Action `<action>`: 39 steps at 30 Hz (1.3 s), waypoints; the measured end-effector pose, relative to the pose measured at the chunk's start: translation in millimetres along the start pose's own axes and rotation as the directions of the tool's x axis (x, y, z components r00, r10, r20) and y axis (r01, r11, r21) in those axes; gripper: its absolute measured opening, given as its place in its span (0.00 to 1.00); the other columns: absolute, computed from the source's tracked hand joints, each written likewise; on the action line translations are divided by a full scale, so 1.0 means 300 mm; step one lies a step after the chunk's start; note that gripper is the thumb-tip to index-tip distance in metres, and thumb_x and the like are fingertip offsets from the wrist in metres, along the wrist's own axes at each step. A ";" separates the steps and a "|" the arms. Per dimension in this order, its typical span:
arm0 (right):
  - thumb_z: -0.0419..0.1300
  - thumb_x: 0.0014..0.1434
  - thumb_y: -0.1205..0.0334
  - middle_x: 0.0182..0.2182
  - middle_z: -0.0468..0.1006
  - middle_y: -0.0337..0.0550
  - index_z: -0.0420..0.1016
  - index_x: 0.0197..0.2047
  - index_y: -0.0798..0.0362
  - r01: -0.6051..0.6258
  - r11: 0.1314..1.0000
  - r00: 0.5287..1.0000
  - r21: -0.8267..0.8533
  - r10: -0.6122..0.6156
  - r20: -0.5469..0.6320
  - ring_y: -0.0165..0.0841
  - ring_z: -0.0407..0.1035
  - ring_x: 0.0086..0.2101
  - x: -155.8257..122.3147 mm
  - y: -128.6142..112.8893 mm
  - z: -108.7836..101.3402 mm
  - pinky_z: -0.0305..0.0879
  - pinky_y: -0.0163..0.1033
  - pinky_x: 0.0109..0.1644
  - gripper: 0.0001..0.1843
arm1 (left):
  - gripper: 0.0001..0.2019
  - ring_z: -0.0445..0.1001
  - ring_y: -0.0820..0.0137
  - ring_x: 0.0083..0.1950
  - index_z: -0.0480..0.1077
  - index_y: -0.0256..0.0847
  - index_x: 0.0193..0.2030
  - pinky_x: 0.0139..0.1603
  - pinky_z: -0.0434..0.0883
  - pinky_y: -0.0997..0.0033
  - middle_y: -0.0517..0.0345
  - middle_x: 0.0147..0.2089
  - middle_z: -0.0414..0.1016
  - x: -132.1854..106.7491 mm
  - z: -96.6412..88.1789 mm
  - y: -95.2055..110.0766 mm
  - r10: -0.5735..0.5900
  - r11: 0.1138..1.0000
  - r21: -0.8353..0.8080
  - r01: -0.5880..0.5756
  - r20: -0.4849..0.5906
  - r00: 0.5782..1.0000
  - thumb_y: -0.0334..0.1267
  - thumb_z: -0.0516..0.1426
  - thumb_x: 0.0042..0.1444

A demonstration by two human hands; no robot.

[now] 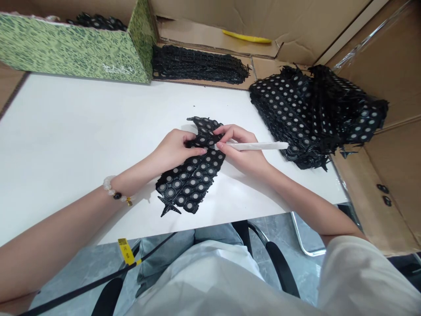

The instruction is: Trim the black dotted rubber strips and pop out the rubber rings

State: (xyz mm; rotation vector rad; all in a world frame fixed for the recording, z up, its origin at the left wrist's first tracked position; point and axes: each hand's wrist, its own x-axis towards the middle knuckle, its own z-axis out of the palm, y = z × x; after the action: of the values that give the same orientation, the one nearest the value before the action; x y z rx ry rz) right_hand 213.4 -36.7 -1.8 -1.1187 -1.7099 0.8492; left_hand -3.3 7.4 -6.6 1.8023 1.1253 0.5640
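black moulded sheet [187,180] | long axis upper right to lower left, centre of table | left hand [174,149] pressed onto it | right hand [241,153] pinching white stick [259,146]

Black sheet pile [312,118] beyond right hand [245,151]

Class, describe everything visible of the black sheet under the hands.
Black, rubbery-looking moulded sheet: rows of round cells with pale grey centres, ragged edges, a spiky tab at the near end. It lies on the white table, touched at its far part by the left hand and the right hand.
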 end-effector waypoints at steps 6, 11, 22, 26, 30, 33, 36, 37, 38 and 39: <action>0.65 0.58 0.64 0.42 0.81 0.44 0.72 0.28 0.50 0.044 0.997 0.999 -0.058 -0.044 -0.008 0.40 0.75 0.48 0.001 0.006 0.002 0.68 0.50 0.56 0.08 | 0.17 0.62 0.71 0.28 0.67 0.39 0.23 0.31 0.56 0.70 0.63 0.23 0.68 -0.001 -0.003 0.012 0.042 0.994 0.103 -0.044 0.017 0.999 0.49 0.61 0.54; 0.65 0.58 0.63 0.43 0.82 0.44 0.71 0.28 0.50 -0.040 0.999 0.999 0.003 0.040 -0.022 0.39 0.76 0.47 0.001 0.002 0.001 0.69 0.49 0.54 0.08 | 0.18 0.63 0.71 0.28 0.68 0.39 0.23 0.31 0.57 0.70 0.63 0.23 0.67 -0.001 -0.004 0.011 0.082 0.991 0.108 -0.085 0.040 0.996 0.51 0.60 0.55; 0.64 0.60 0.61 0.43 0.82 0.43 0.71 0.31 0.50 -0.034 0.999 0.999 -0.029 0.035 0.009 0.40 0.76 0.47 -0.002 0.007 0.003 0.70 0.48 0.54 0.07 | 0.18 0.63 0.71 0.29 0.68 0.38 0.25 0.32 0.58 0.70 0.63 0.25 0.67 -0.003 0.000 0.020 0.100 0.992 0.069 -0.104 0.059 0.993 0.51 0.60 0.55; 0.63 0.60 0.61 0.42 0.82 0.42 0.71 0.31 0.49 0.041 0.989 0.998 -0.145 -0.046 -0.031 0.40 0.76 0.47 -0.007 0.024 0.024 0.69 0.48 0.54 0.07 | 0.17 0.63 0.71 0.30 0.68 0.38 0.26 0.33 0.59 0.70 0.62 0.26 0.67 -0.016 0.012 0.036 0.100 0.994 0.049 -0.102 0.048 0.994 0.49 0.59 0.56; 0.63 0.61 0.62 0.43 0.82 0.42 0.72 0.31 0.49 0.065 0.981 0.996 -0.184 -0.076 -0.051 0.39 0.77 0.47 -0.012 0.026 0.039 0.70 0.48 0.54 0.06 | 0.17 0.66 0.69 0.33 0.72 0.36 0.31 0.35 0.62 0.70 0.59 0.29 0.72 -0.024 0.019 0.046 0.130 0.991 0.024 -0.131 0.063 0.990 0.50 0.58 0.57; 0.63 0.61 0.61 0.43 0.83 0.41 0.72 0.31 0.49 0.033 0.983 0.996 -0.181 -0.047 -0.072 0.39 0.77 0.47 -0.013 0.016 0.037 0.70 0.48 0.54 0.07 | 0.17 0.68 0.68 0.33 0.74 0.36 0.32 0.35 0.63 0.70 0.59 0.30 0.73 -0.020 0.012 0.042 0.122 0.992 0.022 -0.124 0.075 0.990 0.51 0.59 0.57; 0.64 0.60 0.61 0.42 0.83 0.41 0.71 0.29 0.49 -0.016 0.992 0.995 -0.126 0.003 -0.101 0.39 0.77 0.46 -0.012 -0.003 0.020 0.70 0.48 0.54 0.08 | 0.18 0.70 0.68 0.32 0.75 0.36 0.33 0.33 0.64 0.71 0.58 0.30 0.75 -0.011 -0.003 0.032 0.068 0.998 -0.014 -0.066 0.117 0.991 0.52 0.61 0.55; 0.64 0.60 0.61 0.41 0.83 0.41 0.71 0.29 0.49 -0.030 0.995 0.993 -0.099 0.018 -0.116 0.39 0.77 0.45 -0.010 -0.010 0.012 0.71 0.48 0.54 0.09 | 0.18 0.71 0.68 0.32 0.75 0.36 0.33 0.32 0.64 0.70 0.58 0.30 0.76 -0.008 -0.007 0.028 0.048 0.998 -0.042 -0.043 0.120 0.992 0.53 0.62 0.55; 0.65 0.60 0.61 0.41 0.83 0.41 0.71 0.29 0.49 -0.038 0.997 0.991 -0.072 0.028 -0.134 0.39 0.78 0.45 -0.008 -0.018 0.002 0.71 0.49 0.54 0.09 | 0.18 0.71 0.67 0.32 0.76 0.37 0.33 0.32 0.65 0.70 0.57 0.31 0.77 -0.006 -0.010 0.025 0.027 0.997 -0.079 -0.018 0.111 0.993 0.53 0.63 0.54; 0.65 0.60 0.61 0.40 0.83 0.41 0.71 0.29 0.49 -0.036 0.998 0.988 -0.048 0.029 -0.150 0.39 0.78 0.45 -0.006 -0.026 -0.007 0.71 0.49 0.54 0.10 | 0.18 0.72 0.67 0.32 0.76 0.37 0.33 0.33 0.65 0.70 0.56 0.32 0.78 -0.005 -0.013 0.022 0.003 0.992 -0.123 0.009 0.094 0.996 0.53 0.63 0.54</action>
State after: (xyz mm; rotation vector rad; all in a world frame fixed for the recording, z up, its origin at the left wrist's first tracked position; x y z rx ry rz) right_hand 213.2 -41.1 5.2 -1.2162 -1.6004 0.7267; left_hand -3.8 6.6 1.1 1.7025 1.0076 0.5305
